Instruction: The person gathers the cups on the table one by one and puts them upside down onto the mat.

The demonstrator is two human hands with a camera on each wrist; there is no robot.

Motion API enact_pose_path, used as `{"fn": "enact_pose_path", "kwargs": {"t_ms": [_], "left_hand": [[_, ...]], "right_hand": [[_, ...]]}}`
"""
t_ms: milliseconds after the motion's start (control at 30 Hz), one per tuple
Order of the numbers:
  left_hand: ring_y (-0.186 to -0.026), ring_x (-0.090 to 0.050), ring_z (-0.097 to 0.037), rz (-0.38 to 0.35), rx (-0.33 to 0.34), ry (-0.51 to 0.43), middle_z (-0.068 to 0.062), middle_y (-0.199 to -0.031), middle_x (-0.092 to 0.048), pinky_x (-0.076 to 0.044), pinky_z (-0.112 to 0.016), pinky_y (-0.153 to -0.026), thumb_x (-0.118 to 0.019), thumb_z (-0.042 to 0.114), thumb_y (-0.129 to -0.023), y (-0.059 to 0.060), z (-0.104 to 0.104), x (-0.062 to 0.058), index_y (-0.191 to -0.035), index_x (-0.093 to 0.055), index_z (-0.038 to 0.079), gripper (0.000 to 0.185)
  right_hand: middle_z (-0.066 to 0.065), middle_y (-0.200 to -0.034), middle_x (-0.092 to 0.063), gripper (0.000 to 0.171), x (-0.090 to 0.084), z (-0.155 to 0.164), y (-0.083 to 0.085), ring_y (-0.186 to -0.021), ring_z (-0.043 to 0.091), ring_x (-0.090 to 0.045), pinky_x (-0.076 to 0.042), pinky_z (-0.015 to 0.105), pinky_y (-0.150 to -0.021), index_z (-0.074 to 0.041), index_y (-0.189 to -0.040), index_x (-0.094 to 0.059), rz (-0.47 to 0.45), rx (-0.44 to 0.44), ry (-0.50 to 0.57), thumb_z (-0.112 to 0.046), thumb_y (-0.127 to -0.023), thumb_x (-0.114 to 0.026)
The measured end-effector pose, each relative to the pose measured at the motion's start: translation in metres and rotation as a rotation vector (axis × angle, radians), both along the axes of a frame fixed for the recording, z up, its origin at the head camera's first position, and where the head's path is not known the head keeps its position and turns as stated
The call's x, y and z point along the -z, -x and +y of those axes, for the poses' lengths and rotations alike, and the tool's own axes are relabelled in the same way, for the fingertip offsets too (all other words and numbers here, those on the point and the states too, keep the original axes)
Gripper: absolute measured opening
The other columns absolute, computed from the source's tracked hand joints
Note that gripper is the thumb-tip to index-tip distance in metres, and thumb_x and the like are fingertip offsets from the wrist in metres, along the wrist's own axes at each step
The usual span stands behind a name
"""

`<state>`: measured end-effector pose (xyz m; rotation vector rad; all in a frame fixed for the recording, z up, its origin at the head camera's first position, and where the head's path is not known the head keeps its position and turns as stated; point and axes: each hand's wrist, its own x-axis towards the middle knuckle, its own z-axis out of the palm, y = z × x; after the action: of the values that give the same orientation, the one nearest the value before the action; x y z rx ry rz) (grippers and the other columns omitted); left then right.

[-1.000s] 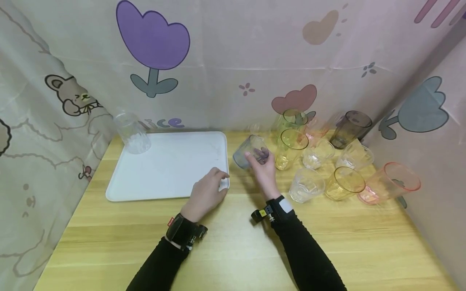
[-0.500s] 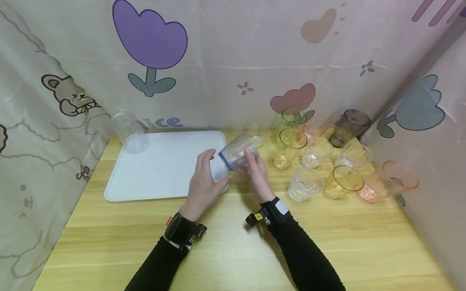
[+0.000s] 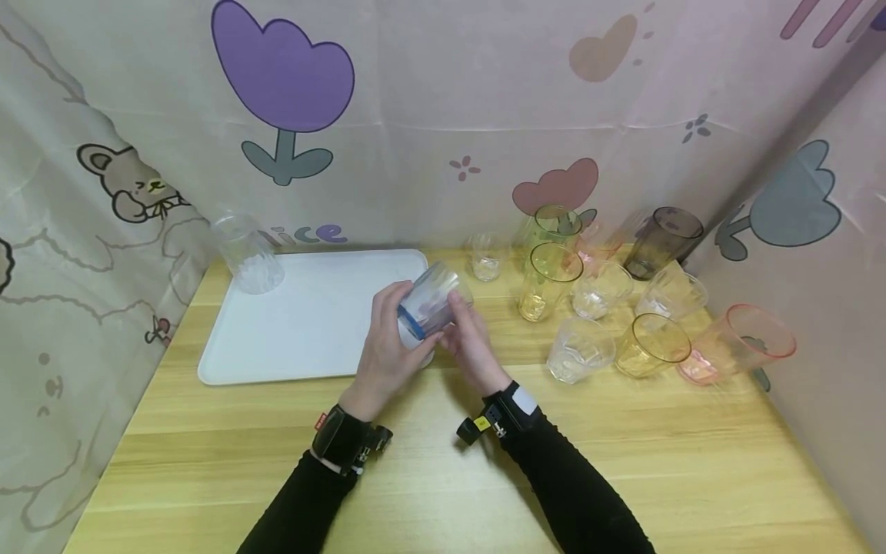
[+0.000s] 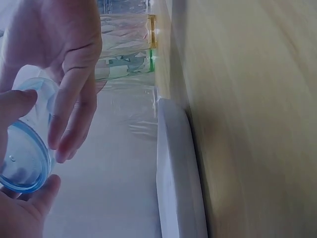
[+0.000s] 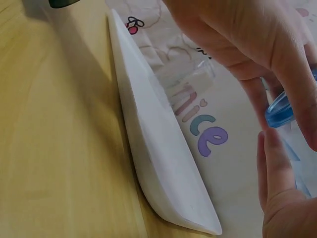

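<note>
A clear blue-tinted cup [image 3: 431, 296] is held tilted above the near right corner of the white tray [image 3: 304, 338], its blue base turned toward me. My left hand [image 3: 398, 327] grips it from the left, thumb and fingers round the base [image 4: 22, 158]. From the right, my right hand [image 3: 460, 327] holds it too, fingers lying over its side [image 4: 69, 99]. The right wrist view shows the cup's blue edge [image 5: 281, 113] between both hands. A clear cup [image 3: 248, 252] stands upside down on the tray's far left corner.
Several cups crowd the table's right half: yellow ones [image 3: 547, 281], clear ones [image 3: 580, 350], a dark grey one [image 3: 663, 240], a pink one [image 3: 741, 346] lying tilted, a small glass [image 3: 484, 258]. Patterned cloth walls close the back and sides. The wooden table [image 3: 429, 477] runs toward me.
My right hand carried the blue cup left from the cup cluster and tipped it over. My left hand lifted off the tray's corner and took hold of the cup.
</note>
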<state>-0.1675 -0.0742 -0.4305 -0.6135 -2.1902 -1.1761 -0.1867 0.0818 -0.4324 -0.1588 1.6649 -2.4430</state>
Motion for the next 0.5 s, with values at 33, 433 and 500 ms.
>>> {"fn": "enact_pose_path", "kwargs": {"t_ms": [33,433,500], "left_hand": [[-0.130,-0.052,-0.038,0.006,0.002,-0.004,-0.025,-0.147,-0.043,-0.048,-0.048,-0.110,-0.091,0.011,-0.077,0.0003,0.0000,0.0003,-0.147,-0.038,-0.004,0.089],[-0.133,-0.050,-0.038,0.051,0.005,-0.026,-0.024,-0.146,-0.044,-0.044,-0.046,-0.115,-0.090,0.008,-0.078,0.0024,-0.0025,0.0003,-0.144,-0.040,-0.005,0.084],[-0.133,-0.050,-0.039,0.045,0.002,-0.040,-0.025,-0.146,-0.044,-0.043,-0.047,-0.115,-0.090,0.008,-0.078,0.0026,-0.0041,-0.0010,-0.145,-0.040,-0.005,0.085]], "right_hand": [[0.019,-0.141,-0.056,0.085,0.0001,-0.0004,-0.0002,-0.111,0.019,-0.066,-0.057,0.024,-0.086,0.001,-0.152,-0.044,-0.001,-0.003,0.003,-0.064,-0.099,-0.057],[0.024,-0.149,-0.051,0.098,-0.0007,0.0015,0.0009,-0.118,0.020,-0.066,-0.056,0.034,-0.100,0.002,-0.155,-0.037,0.019,-0.066,0.050,-0.066,-0.092,-0.066],[0.025,-0.149,-0.051,0.101,-0.0005,0.0025,0.0017,-0.119,0.022,-0.066,-0.056,0.035,-0.100,0.001,-0.156,-0.037,0.035,-0.071,0.010,-0.069,-0.090,-0.066]]}}
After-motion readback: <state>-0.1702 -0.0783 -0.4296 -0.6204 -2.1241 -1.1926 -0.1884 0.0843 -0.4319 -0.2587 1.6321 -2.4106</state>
